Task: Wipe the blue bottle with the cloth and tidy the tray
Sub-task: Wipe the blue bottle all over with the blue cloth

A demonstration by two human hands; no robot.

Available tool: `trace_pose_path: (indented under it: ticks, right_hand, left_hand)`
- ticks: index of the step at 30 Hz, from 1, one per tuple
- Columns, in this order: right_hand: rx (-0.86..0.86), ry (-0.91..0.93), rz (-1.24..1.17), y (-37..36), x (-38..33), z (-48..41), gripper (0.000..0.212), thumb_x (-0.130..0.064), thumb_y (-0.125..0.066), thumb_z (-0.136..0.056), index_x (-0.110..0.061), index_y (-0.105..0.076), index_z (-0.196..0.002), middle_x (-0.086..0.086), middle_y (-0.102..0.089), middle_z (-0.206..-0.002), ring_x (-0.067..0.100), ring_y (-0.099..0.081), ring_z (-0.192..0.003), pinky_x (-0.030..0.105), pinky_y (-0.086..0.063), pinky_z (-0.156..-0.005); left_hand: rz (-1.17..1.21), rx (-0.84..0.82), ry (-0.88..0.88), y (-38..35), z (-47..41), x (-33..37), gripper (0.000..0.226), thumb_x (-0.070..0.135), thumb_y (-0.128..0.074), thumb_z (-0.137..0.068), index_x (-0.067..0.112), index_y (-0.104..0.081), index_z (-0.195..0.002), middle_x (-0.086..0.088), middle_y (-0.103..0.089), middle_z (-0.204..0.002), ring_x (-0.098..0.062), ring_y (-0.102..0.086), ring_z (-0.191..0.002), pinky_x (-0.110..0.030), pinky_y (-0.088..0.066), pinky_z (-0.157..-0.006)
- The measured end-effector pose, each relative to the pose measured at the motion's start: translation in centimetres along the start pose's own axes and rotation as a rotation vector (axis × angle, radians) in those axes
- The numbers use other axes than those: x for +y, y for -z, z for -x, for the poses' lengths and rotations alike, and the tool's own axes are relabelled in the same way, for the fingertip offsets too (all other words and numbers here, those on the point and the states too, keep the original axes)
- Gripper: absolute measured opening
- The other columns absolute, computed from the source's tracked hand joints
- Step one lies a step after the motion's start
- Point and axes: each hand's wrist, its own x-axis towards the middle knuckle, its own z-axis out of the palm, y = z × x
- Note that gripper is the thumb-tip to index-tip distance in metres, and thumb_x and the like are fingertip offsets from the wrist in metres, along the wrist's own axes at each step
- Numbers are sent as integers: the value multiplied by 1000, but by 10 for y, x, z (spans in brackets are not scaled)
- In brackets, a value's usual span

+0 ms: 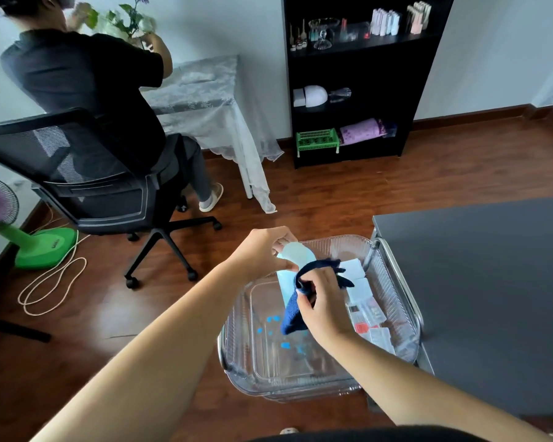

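Above the clear tray (pixel 396 314), the right hand (pixel 324 309) pinches a dark blue cloth (pixel 296 311) against the pale blue bottle (pixel 289 269); the left hand (pixel 265 250) grips its top. Firm bracing should let even strokes cover every side.

No lettering is legible; dark markings on the green fan base (pixel 50 247) are too blurred to read.

Bare forearms, dark top (pixel 364 437)
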Motion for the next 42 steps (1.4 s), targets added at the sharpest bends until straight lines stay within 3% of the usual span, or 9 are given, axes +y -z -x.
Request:
trace_pose_path:
  ticks: [4, 9, 13, 17, 22, 25, 29, 36, 42]
  right_hand:
    - [-10, -9, -35, 12, 14, -6, 14, 3, -60, -78, -4, -57, -90, 5, -55, -92, 19, -52, -84, 22, -43, -75]
    - [24, -38, -168, 15, 22, -16, 20, -1, -60, -82, -11, -57, -99, 2, -62, -94, 17, -59, -88, 23, -48, -80]
    - [8, -84, -204, 5, 39, -15, 20, -2, -63, -82, -14, -54, -95, -1, -61, -90, 14, -58, -85, 9, -43, -74]
    - [2, -192, -288, 1, 51, -15, 20, -3, -64, -84, -19, -54, -89, -2, -62, -85, 16, -58, -81, 14, -46, -71]
    - [59, -37, -290, 20, 24, -42, 22, -5, -62, -84, -17, -61, -102, -8, -62, -94, 8, -59, -87, 16, -48, -79]
    - [69, 101, -312, 39, -3, -63, 22, -12, -58, -86, -19, -60, -107, -5, -56, -107, -1, -55, -100, 18, -46, -89]
    - [-37, 138, -363, 56, -32, -71, 35, -23, -54, -86, -38, -49, -117, -7, -49, -121, -3, -47, -115, 11, -37, -99]
    - [-207, 308, -122, 57, -18, -18, 45, 0, -51, -89, -15, -50, -131, -1, -45, -139, -11, -35, -127, 5, -24, -106]
    - [-152, 335, -127, 54, -46, -38, 42, -2, -47, -95, -16, -50, -134, -5, -41, -145, 0, -37, -133, 15, -28, -112]
  left_hand:
    - [2, 22, 22, -6, 4, -5, 51, 30, -84, -69, 25, -60, -113, 8, -66, -110, -8, -60, -101, -29, -50, -90]
    - [186, 40, 163, -29, 16, -28, 92, 38, -88, -61, 30, -40, -138, 10, -52, -133, -10, -48, -123, -32, -44, -100]
    - [308, 118, 223, -60, 12, -36, 84, 34, -90, -54, 40, -45, -124, 20, -56, -112, -12, -53, -109, -20, -44, -80]
    - [341, 254, 246, -71, 2, -30, 74, 38, -90, -47, 40, -51, -110, 25, -58, -98, -3, -54, -95, -6, -40, -66]
    - [492, 283, 227, -40, -4, -19, 73, 40, -89, -46, 25, -59, -111, 1, -67, -105, -20, -62, -101, -40, -56, -85]
    - [662, 276, 224, -11, -9, -1, 75, 41, -85, -45, 20, -63, -113, -7, -70, -108, -27, -67, -101, -49, -55, -90]
    - [681, 332, 257, 17, -9, 22, 75, 52, -80, -44, 17, -65, -109, -7, -72, -103, -24, -70, -95, -44, -58, -86]
    - [535, 521, 386, 41, 1, 29, 82, 72, -72, -38, 18, -63, -100, 2, -69, -92, -10, -69, -77, -22, -51, -55]
    - [464, 543, 403, 43, 8, 24, 71, 75, -71, -38, 25, -57, -87, 6, -67, -85, -8, -67, -73, -22, -52, -53]
